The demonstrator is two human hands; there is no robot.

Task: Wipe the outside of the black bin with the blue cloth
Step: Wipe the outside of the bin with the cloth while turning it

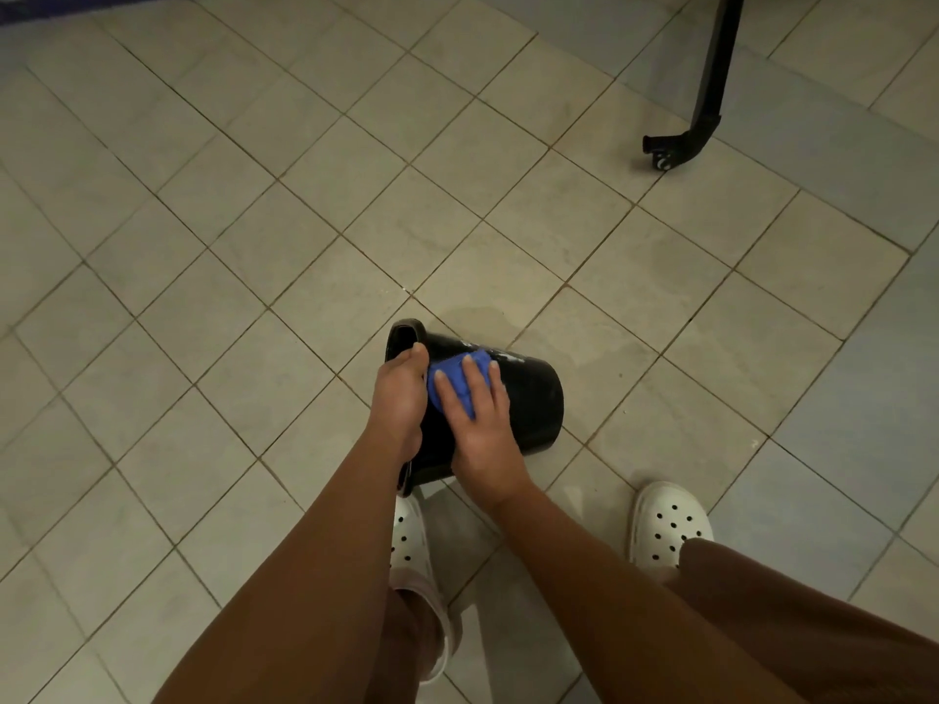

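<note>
Dim warm light, soft wide-angle edges

The right hand point(477, 424) covered most of the blue cloth point(457, 386), so its folds could not be told. The left hand point(399, 398) hid the near left wall of the black bin point(533, 398), and its fingers were out of sight past the rim. Pale marks on the bin's far side were too small to make out. The left forearm point(315, 576) hid part of the left shoe point(409, 530); a brown trouser leg point(762, 602) covered the heel of the right shoe point(670, 520). The black frame leg point(711, 78) ran out at the top edge, far right.
</note>
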